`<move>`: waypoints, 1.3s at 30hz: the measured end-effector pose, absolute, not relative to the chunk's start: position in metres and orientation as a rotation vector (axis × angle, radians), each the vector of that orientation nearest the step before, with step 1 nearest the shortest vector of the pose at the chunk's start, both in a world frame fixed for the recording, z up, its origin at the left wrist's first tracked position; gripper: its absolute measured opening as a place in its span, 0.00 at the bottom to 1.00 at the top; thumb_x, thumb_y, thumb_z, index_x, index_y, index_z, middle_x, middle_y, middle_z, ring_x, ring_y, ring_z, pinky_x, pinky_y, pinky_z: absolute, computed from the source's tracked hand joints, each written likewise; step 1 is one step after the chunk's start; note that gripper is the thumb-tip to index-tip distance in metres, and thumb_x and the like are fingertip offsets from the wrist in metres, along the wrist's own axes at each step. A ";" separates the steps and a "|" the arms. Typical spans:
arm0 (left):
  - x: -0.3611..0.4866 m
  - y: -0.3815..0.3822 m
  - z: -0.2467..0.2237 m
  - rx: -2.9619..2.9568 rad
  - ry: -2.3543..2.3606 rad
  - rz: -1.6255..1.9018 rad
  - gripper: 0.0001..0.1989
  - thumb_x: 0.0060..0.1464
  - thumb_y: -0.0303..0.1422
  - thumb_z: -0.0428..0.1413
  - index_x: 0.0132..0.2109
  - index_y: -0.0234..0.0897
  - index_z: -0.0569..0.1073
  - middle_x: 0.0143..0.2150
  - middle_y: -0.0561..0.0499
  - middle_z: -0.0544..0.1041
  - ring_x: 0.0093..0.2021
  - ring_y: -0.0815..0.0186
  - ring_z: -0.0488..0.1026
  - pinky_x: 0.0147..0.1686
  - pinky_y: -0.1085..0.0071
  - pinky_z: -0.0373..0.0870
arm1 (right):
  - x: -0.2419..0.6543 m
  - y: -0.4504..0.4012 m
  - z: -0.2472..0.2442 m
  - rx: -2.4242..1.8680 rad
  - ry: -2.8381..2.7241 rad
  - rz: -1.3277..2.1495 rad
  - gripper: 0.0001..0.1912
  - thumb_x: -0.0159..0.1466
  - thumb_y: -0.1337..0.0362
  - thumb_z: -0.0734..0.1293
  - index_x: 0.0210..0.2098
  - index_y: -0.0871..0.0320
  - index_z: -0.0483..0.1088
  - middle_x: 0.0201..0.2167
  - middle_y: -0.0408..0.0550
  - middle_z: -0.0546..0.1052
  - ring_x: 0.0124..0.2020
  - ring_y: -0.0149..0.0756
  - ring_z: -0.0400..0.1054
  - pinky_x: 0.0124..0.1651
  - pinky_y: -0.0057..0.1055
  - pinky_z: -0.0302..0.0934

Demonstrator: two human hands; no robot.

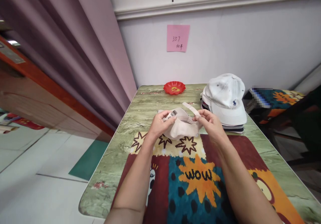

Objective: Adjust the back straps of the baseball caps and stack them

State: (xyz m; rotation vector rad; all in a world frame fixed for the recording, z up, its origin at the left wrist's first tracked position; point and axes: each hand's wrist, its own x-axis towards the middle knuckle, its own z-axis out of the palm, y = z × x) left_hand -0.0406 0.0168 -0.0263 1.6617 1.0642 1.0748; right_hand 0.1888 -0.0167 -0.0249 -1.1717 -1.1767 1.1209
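A pale cream baseball cap (181, 129) is held between both hands over the back part of a colourful mat. My left hand (162, 122) is closed on the cap's left side, with a small white and grey label (172, 115) near its fingertips. On the other side, my right hand (208, 119) pinches the cap near its back strap (191, 109). The strap's free end sticks up and to the left. Close beyond my right hand stands a stack of caps, topped by a white cap (227, 95) with a small dark blue emblem.
The patterned mat (185, 202) covers the front of the green wood-look table (100, 180). A red scalloped dish (174, 88) sits at the back edge by the wall. A pink note (178, 38) is stuck there. Purple curtains (100, 33) hang on the left; a stool-like seat (283, 100) stands at right.
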 end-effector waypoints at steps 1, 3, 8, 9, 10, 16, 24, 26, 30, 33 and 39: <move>-0.040 0.017 -0.027 1.656 1.063 1.089 0.15 0.54 0.41 0.62 0.43 0.35 0.79 0.40 0.49 0.79 0.39 0.63 0.75 0.39 0.72 0.69 | 0.190 -0.018 -0.022 -1.160 -1.162 1.126 0.16 0.58 0.50 0.72 0.35 0.56 0.71 0.30 0.46 0.78 0.30 0.35 0.69 0.31 0.29 0.61; -0.040 0.015 -0.024 1.666 1.078 1.096 0.13 0.53 0.39 0.62 0.42 0.35 0.79 0.40 0.49 0.80 0.40 0.63 0.75 0.40 0.72 0.69 | 0.191 -0.022 -0.015 -1.155 -1.157 1.100 0.18 0.59 0.48 0.73 0.35 0.57 0.72 0.28 0.46 0.77 0.29 0.34 0.68 0.31 0.29 0.61; -0.035 0.004 -0.011 1.705 1.151 1.110 0.08 0.53 0.32 0.60 0.41 0.37 0.78 0.40 0.49 0.81 0.39 0.64 0.75 0.38 0.73 0.69 | 0.189 -0.034 0.002 -1.146 -1.219 1.021 0.19 0.58 0.48 0.75 0.34 0.57 0.71 0.26 0.45 0.77 0.29 0.34 0.71 0.33 0.30 0.64; -0.033 0.002 -0.009 1.669 1.135 1.119 0.09 0.54 0.32 0.60 0.43 0.37 0.77 0.40 0.49 0.81 0.37 0.65 0.75 0.37 0.73 0.69 | 0.188 -0.036 0.005 -1.137 -1.220 1.044 0.19 0.58 0.48 0.74 0.35 0.57 0.71 0.27 0.46 0.77 0.29 0.34 0.71 0.34 0.30 0.65; -0.032 0.000 -0.007 1.619 1.107 1.126 0.11 0.54 0.33 0.60 0.45 0.38 0.75 0.39 0.50 0.80 0.35 0.66 0.74 0.35 0.74 0.68 | 0.187 -0.037 0.007 -1.128 -1.220 1.082 0.19 0.58 0.49 0.74 0.36 0.56 0.70 0.28 0.46 0.78 0.28 0.35 0.72 0.33 0.31 0.66; -0.026 -0.003 -0.006 1.460 0.912 1.083 0.14 0.58 0.37 0.60 0.49 0.40 0.68 0.34 0.54 0.77 0.30 0.70 0.72 0.29 0.76 0.66 | 0.176 -0.040 0.005 -1.081 -1.233 1.263 0.15 0.59 0.53 0.72 0.39 0.56 0.70 0.33 0.44 0.77 0.23 0.28 0.67 0.28 0.28 0.61; -0.021 -0.005 -0.006 1.543 0.887 0.960 0.16 0.59 0.42 0.60 0.45 0.40 0.64 0.33 0.54 0.76 0.29 0.70 0.71 0.30 0.76 0.64 | 0.159 -0.028 -0.026 -1.211 -1.273 1.141 0.21 0.54 0.48 0.76 0.34 0.59 0.77 0.25 0.44 0.75 0.25 0.33 0.64 0.29 0.30 0.59; -0.019 -0.005 -0.006 1.718 0.975 1.040 0.11 0.59 0.38 0.59 0.44 0.39 0.67 0.37 0.52 0.77 0.36 0.66 0.74 0.37 0.72 0.68 | 0.160 -0.027 -0.030 -1.250 -1.256 1.084 0.20 0.55 0.47 0.74 0.31 0.59 0.76 0.24 0.44 0.74 0.24 0.33 0.63 0.28 0.30 0.59; -0.015 -0.007 -0.003 2.157 1.146 1.195 0.05 0.58 0.28 0.58 0.42 0.39 0.73 0.44 0.47 0.78 0.48 0.60 0.74 0.51 0.64 0.67 | 0.160 -0.025 -0.034 -1.288 -1.256 1.062 0.20 0.57 0.46 0.72 0.31 0.58 0.74 0.22 0.43 0.71 0.23 0.32 0.61 0.27 0.29 0.58; -0.012 -0.011 -0.001 2.396 1.190 1.251 0.07 0.59 0.25 0.55 0.43 0.39 0.75 0.44 0.46 0.78 0.49 0.58 0.72 0.53 0.61 0.67 | 0.159 -0.025 -0.038 -1.293 -1.267 1.024 0.18 0.59 0.47 0.70 0.31 0.58 0.73 0.22 0.42 0.70 0.23 0.32 0.60 0.27 0.28 0.57; -0.008 -0.018 0.003 2.566 1.092 1.144 0.11 0.61 0.26 0.53 0.49 0.38 0.73 0.44 0.45 0.77 0.48 0.59 0.73 0.49 0.64 0.69 | 0.157 -0.025 -0.039 -1.342 -1.218 0.984 0.18 0.59 0.47 0.69 0.30 0.58 0.72 0.22 0.42 0.69 0.23 0.32 0.59 0.27 0.28 0.56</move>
